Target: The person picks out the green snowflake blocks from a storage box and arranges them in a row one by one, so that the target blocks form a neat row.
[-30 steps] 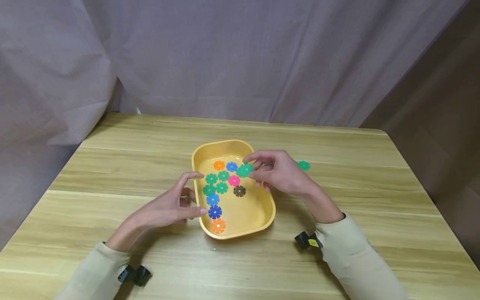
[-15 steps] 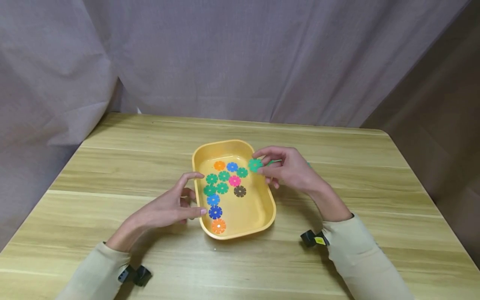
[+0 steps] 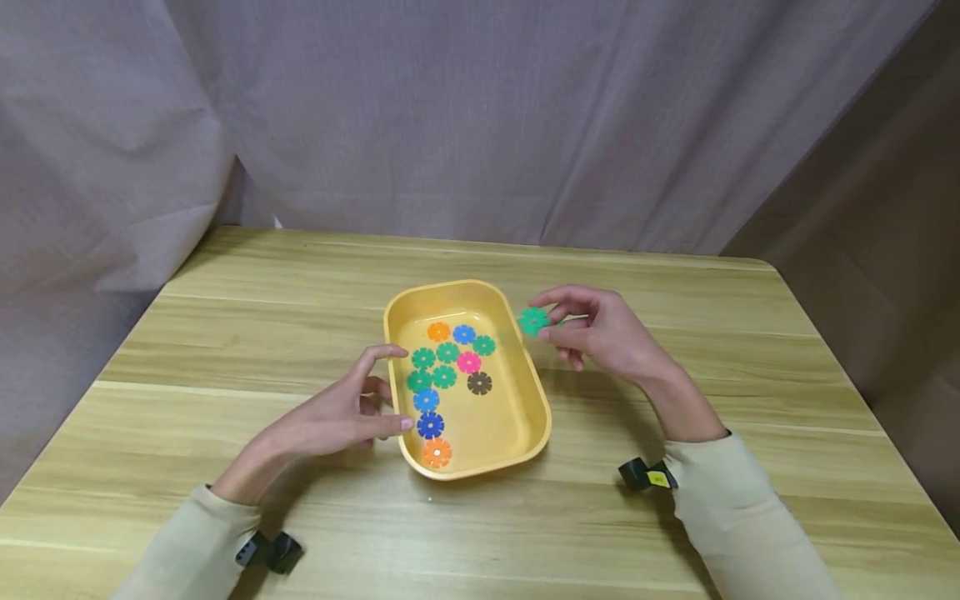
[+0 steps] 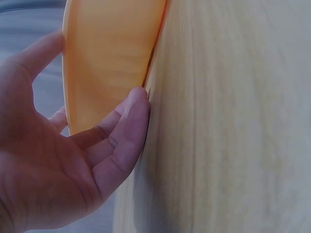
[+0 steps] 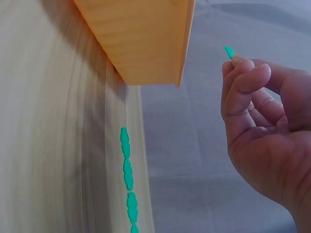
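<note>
A yellow plastic tray [image 3: 504, 429] lies in the middle of the table in the head view. My left hand [image 3: 333, 415] holds its left wall, thumb and index finger over the rim; the left wrist view shows other fingers curled against the outer side [image 4: 112, 53]. Just beyond the tray's right rim, my right hand [image 3: 603, 333] pinches a green notched snowflake disc [image 3: 533, 321] between thumb and fingers, raised above the table. Inside the tray lie several similar discs: green [image 3: 444, 377], blue [image 3: 431, 425], orange [image 3: 437, 452], pink [image 3: 468, 362] and brown [image 3: 479, 383].
In the right wrist view, a line of several green discs [image 5: 128, 174] lies on the wooden table [image 5: 43, 145] beside the tray; my right hand mostly hides them in the head view. A grey curtain [image 3: 480, 125] hangs behind the table's far edge.
My right hand has moved right, from over the tray to outside its right rim, with a green disc between its fingers. Another green disc now shows uncovered in the tray. My left hand stays put.
</note>
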`<state>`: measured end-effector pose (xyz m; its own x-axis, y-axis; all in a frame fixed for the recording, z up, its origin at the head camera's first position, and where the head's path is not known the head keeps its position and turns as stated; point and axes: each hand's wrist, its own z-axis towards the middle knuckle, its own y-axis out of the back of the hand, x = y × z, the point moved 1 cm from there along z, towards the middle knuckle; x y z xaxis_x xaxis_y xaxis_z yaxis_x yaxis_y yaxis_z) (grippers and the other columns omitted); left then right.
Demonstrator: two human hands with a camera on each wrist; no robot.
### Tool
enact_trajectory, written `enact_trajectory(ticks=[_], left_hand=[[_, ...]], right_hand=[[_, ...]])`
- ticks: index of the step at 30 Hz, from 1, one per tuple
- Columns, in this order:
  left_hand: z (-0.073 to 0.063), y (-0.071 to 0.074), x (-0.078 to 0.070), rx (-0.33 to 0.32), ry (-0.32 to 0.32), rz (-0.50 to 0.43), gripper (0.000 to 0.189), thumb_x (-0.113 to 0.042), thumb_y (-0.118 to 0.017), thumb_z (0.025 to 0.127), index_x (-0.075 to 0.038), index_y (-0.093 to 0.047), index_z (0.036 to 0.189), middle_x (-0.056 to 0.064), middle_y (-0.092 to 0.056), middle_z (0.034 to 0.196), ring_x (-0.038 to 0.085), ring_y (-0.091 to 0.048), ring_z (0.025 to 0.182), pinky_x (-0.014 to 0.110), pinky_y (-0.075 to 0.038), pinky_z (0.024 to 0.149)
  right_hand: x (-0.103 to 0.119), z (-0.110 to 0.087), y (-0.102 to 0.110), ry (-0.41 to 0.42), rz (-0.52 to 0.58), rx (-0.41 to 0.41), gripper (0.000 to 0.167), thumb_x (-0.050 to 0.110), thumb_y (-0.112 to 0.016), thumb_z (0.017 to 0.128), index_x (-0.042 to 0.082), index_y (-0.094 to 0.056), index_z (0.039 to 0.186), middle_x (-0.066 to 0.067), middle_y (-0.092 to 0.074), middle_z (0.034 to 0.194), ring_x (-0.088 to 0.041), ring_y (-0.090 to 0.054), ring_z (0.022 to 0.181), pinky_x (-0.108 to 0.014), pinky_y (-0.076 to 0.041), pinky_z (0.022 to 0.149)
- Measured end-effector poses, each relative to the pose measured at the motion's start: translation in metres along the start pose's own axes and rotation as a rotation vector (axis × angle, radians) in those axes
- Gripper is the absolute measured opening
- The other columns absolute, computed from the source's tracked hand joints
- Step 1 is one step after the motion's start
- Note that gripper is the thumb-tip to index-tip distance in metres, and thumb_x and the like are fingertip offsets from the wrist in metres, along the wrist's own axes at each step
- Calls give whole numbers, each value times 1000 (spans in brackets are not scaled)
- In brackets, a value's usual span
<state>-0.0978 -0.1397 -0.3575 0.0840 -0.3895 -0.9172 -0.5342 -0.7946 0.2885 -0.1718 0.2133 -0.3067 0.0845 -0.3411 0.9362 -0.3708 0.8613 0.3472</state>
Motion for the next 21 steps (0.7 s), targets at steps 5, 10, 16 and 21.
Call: enact_trajectory(ticks=[5,10,16,21], left_hand=[[0,0,0,-1,3,-2,90,-29,-82,93,-28,-23,160,21,-58,119,28,-66,79,40,-59,67],[0,1,0,-3,7,-1,90,-29,-83,93,-28,-23,161,21,-59,118,28,-66,80,39,-59,67],[0,1,0,-5,6,5,89,-29,-82,93,-28,-23,160,21,-59,118,28,-65,79,39,-59,66],[-1,1,0,-7,14,7,89,-30,-83,93,-29,-24,160,21,-59,118,28,-66,80,40,-59,68]], right_hand=[[-1,-2,4,-11,-8,-29,39,4,-76,94,6,-66,132,-11,-66,97,-16,-61,57,-30,-54,49],[-2,-2,7,-3,-2,-55,39,3,-76,94,8,-66,132,-9,-67,93,-16,-61,57,-31,-54,49],[-6,-3,13,-17,4,-67,39,5,-76,95,7,-66,133,-8,-66,94,-16,-62,57,-30,-54,49],[-12,-5,21,-23,15,-85,43,4,-77,94,1,-63,135,-6,-66,93,-16,-62,58,-28,-52,49]])
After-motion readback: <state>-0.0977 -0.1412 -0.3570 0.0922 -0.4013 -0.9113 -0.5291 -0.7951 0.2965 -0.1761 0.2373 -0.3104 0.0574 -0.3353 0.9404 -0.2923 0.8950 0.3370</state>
